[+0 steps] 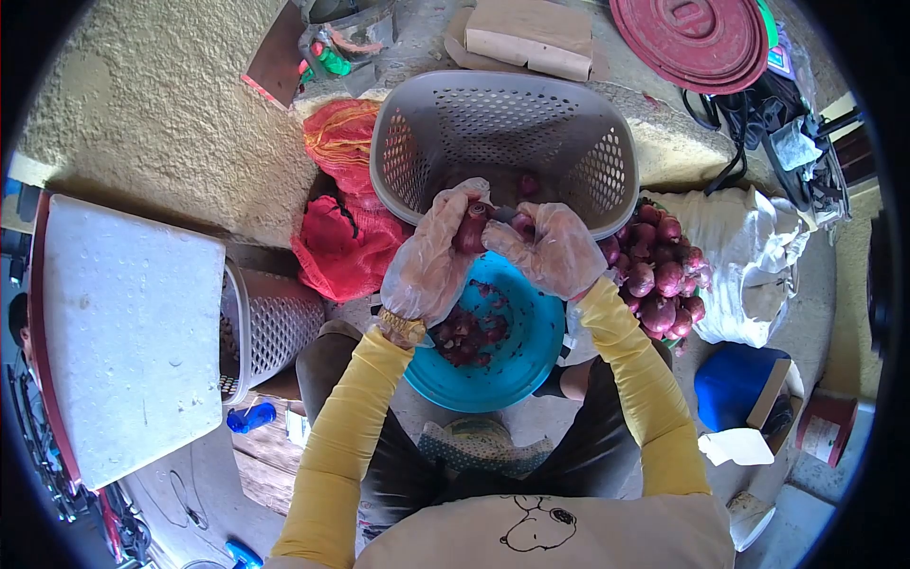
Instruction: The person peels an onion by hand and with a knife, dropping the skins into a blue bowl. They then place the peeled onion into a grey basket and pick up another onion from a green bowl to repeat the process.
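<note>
My left hand (pixel 434 248), in a clear plastic glove, is closed around a red onion (pixel 471 230) just past the near rim of the grey basket. Close beside it, my gloved right hand (pixel 550 245) is closed on what looks like a small knife (pixel 502 214), its dark blade pointing toward the onion. A reddish piece, partly hidden, shows at the right fingers. Below both hands, a blue basin (pixel 531 356) holds onion tops and peelings (pixel 466 334). The grey perforated basket (pixel 502 93) beyond has a red onion (pixel 529 183) inside.
A pile of red onions (pixel 668 278) lies at right against a white sack (pixel 749 256). Left of the basket is a red mesh bag (pixel 346 242). A white-topped board (pixel 133 332) and another perforated basket (pixel 280 318) stand at left. A blue container (pixel 735 384) sits at lower right.
</note>
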Motion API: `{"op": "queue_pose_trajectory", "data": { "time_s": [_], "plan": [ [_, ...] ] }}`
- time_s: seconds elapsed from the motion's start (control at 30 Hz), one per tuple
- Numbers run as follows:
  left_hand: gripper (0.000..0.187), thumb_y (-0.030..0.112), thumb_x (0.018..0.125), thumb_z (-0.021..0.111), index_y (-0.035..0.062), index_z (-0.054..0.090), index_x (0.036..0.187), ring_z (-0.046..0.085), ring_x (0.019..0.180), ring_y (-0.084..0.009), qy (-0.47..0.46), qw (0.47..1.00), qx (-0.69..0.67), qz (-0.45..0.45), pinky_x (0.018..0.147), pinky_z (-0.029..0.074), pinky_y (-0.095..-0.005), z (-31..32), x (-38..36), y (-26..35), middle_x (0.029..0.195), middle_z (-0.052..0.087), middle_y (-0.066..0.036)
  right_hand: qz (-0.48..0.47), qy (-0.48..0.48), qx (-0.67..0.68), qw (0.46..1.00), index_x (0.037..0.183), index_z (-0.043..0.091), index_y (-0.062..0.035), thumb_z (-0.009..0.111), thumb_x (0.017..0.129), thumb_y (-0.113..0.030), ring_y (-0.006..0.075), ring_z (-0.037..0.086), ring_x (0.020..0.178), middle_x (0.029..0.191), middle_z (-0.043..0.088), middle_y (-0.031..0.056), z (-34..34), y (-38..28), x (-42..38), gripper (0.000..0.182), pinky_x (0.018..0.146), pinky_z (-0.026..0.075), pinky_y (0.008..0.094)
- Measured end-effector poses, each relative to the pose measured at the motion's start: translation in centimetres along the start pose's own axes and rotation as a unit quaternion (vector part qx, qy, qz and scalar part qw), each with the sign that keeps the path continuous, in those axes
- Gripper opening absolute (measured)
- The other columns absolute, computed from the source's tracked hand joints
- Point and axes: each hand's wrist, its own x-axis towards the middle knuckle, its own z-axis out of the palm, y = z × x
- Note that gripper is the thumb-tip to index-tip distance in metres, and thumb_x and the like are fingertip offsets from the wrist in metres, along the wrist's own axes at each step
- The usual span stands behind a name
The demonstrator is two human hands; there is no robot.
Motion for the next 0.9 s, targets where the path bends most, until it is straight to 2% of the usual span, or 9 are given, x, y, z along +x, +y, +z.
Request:
{"op": "queue_pose_trajectory", "data": {
  "time_s": [0.1,0.17,0.3,0.37,0.4,0.47,0.7,0.77,0.9],
  "plan": [
    [0.042,0.034,0.111,0.051,0.0063,0.054,0.142,0.058,0.117,-0.0177,0.013,0.991,0.133,0.015,0.101,0.050,-0.0368,0.0,0.1,0.0,0.128,0.059,-0.008,-0.020,0.028,-0.003,0.999,0.088,0.073,0.0018,0.075,0.087,-0.060,0.0413,0.064,0.072,0.071,0.064,0.0218,0.3,0.4,-0.1,0.062,0.067,0.050,0.0476],
    [0.041,0.034,0.111,0.050,0.0063,0.054,0.141,0.059,0.116,-0.0182,-0.005,0.999,-0.028,-0.020,0.102,0.050,-0.0372,0.1,0.1,-0.4,0.129,0.058,-0.008,-0.022,0.024,-0.011,0.999,0.089,0.073,0.0025,0.075,0.087,-0.060,0.0416,0.064,0.073,0.071,0.065,0.0224,0.1,0.0,0.0,0.062,0.067,0.050,0.0475],
    [0.042,0.034,0.111,0.050,0.0062,0.053,0.141,0.060,0.115,-0.0183,-0.017,0.980,-0.188,-0.064,0.102,0.050,-0.0376,-0.3,0.1,-0.7,0.127,0.059,-0.007,-0.024,0.011,-0.011,1.000,0.091,0.074,0.0039,0.075,0.087,-0.059,0.0425,0.066,0.074,0.073,0.066,0.0243,0.0,0.2,0.0,0.063,0.068,0.052,0.0478],
    [0.033,0.012,0.109,0.053,0.0044,0.052,0.141,0.056,0.117,-0.0145,-0.036,0.990,-0.126,-0.046,0.103,0.049,-0.0298,-0.4,0.1,-0.7,0.130,0.055,-0.006,-0.022,0.012,-0.015,1.000,0.091,0.074,0.0041,0.074,0.088,-0.059,0.0427,0.066,0.074,0.073,0.066,0.0247,0.0,0.1,0.0,0.063,0.069,0.051,0.0481],
    [0.033,0.012,0.109,0.053,0.0044,0.052,0.141,0.056,0.117,-0.0145,-0.036,0.990,-0.126,-0.046,0.103,0.049,-0.0298,-0.3,0.1,-0.5,0.130,0.055,-0.006,-0.020,0.012,-0.020,1.000,0.091,0.074,0.0043,0.074,0.088,-0.059,0.0429,0.066,0.074,0.073,0.066,0.0250,0.0,0.1,0.1,0.063,0.069,0.051,0.0484],
    [0.034,0.020,0.108,0.058,0.0075,0.055,0.139,0.057,0.116,-0.0127,-0.037,0.944,-0.314,-0.099,0.100,0.049,-0.0295,-0.1,0.0,0.2,0.126,0.057,-0.003,-0.009,-0.002,-0.003,1.000,0.090,0.074,0.0044,0.073,0.089,-0.058,0.0430,0.066,0.074,0.073,0.066,0.0251,-0.1,0.1,0.2,0.063,0.069,0.051,0.0484],
    [0.039,0.027,0.106,0.063,0.0077,0.055,0.139,0.059,0.112,-0.0128,-0.017,0.940,-0.308,-0.143,0.098,0.051,-0.0317,-0.1,-0.1,0.5,0.121,0.060,-0.001,-0.030,0.028,-0.010,0.999,0.084,0.074,0.0046,0.070,0.092,-0.056,0.0427,0.065,0.069,0.068,0.065,0.0235,-0.7,-0.3,-0.4,0.062,0.067,0.051,0.0491],
    [0.039,0.032,0.108,0.057,0.0071,0.057,0.139,0.061,0.114,-0.0164,-0.036,0.945,-0.303,-0.119,0.099,0.053,-0.0376,-0.4,-0.3,0.1,0.124,0.060,-0.003,-0.067,0.046,-0.030,0.996,0.083,0.074,0.0042,0.071,0.092,-0.056,0.0422,0.065,0.068,0.068,0.065,0.0226,-0.1,0.6,-0.5,0.061,0.065,0.051,0.0488],
    [0.039,0.029,0.106,0.061,0.0058,0.056,0.137,0.060,0.110,-0.0146,-0.009,0.946,-0.295,-0.132,0.096,0.053,-0.0322,-0.4,-0.2,0.0,0.119,0.059,-0.003,-0.113,0.011,-0.055,0.992,0.088,0.076,-0.0021,0.072,0.091,-0.054,0.0396,0.065,0.065,0.065,0.065,0.0184,0.1,1.3,-0.4,0.052,0.062,0.051,0.0476]
  ]
}}
